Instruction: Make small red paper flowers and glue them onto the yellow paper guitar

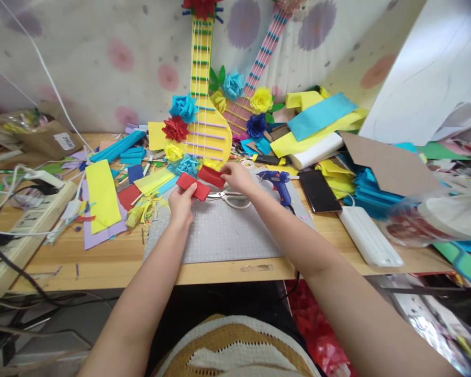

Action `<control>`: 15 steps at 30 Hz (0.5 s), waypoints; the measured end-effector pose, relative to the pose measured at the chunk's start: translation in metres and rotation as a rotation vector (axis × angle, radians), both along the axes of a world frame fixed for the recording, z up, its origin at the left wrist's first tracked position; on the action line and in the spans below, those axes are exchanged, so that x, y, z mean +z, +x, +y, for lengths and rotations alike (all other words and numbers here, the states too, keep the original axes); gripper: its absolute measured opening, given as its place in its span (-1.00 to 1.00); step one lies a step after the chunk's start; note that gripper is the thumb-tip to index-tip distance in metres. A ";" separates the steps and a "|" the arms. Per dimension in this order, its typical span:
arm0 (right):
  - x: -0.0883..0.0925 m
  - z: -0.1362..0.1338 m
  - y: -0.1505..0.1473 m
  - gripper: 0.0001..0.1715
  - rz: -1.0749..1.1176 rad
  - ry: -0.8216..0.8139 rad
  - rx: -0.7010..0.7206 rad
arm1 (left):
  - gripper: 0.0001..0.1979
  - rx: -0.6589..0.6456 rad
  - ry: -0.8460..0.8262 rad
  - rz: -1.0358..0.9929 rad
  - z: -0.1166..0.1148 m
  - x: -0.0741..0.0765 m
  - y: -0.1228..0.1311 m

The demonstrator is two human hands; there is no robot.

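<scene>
My left hand (181,203) pinches a folded strip of red paper (192,187) above the grey cutting mat (227,238). Just right of it, my right hand (237,177) has its fingers closed on the edge of a second red paper piece (212,177). Whether the two red pieces are joined cannot be made out. Under my right hand lie scissors (237,201) with pale handles, blades toward the left. A blue glue gun (278,184) rests at the mat's right side. Behind my hands stands a yellow paper lute (206,128) with paper flowers on it.
A pink paper instrument (259,63) leans against the patterned curtain. On the right are a black phone (320,191), a white power bank (371,235) and piled coloured paper (322,118). Yellow paper (102,196) and a power strip (27,235) lie left.
</scene>
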State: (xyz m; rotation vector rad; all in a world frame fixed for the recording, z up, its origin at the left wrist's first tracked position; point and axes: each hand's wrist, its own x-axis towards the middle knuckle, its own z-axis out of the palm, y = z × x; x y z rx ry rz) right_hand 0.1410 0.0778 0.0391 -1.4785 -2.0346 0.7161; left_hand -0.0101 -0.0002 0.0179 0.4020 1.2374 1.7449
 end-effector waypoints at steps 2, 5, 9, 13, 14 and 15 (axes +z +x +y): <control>0.004 -0.006 0.005 -0.90 0.336 -0.152 -0.014 | -0.82 -0.014 0.000 0.002 0.000 -0.001 0.001; 0.002 -0.024 0.006 -0.79 0.677 -0.319 0.105 | -0.80 -0.061 -0.003 0.030 -0.001 -0.004 0.006; -0.016 -0.045 0.000 -0.70 0.647 -0.235 0.102 | -0.76 -0.154 -0.015 0.088 -0.005 -0.005 0.014; -0.028 -0.053 -0.003 -0.68 0.467 -0.035 0.084 | -0.79 -0.191 -0.026 0.091 -0.006 -0.005 0.017; -0.029 -0.053 -0.002 -0.68 0.432 -0.012 0.095 | -0.79 -0.202 -0.028 0.084 -0.007 -0.005 0.016; -0.029 -0.054 -0.001 -0.68 0.404 -0.004 0.110 | -0.79 -0.212 -0.031 0.075 -0.007 -0.005 0.016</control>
